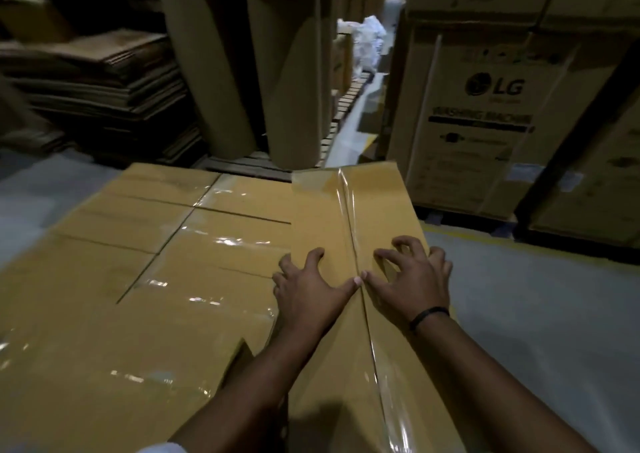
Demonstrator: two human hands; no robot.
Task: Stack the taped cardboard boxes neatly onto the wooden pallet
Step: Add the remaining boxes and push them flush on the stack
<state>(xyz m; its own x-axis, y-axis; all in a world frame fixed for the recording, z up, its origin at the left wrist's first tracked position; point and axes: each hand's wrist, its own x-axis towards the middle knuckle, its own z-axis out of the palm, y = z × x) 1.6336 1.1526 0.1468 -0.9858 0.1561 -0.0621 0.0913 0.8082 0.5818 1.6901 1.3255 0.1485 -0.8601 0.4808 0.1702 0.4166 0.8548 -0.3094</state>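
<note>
A long taped cardboard box lies in front of me, at the right end of a row of taped boxes set side by side. Clear tape runs down its middle seam. My left hand rests flat on its top, left of the seam, fingers spread. My right hand presses on the top right of the seam, fingers curled and apart, a black band on the wrist. The two thumbs nearly touch over the tape. Slats of a wooden pallet show just beyond the boxes.
Flattened cardboard sheets are stacked at the back left. Tall cardboard rolls stand behind the pallet. Large LG washing machine cartons stand at the right. Grey concrete floor lies to the right of the box.
</note>
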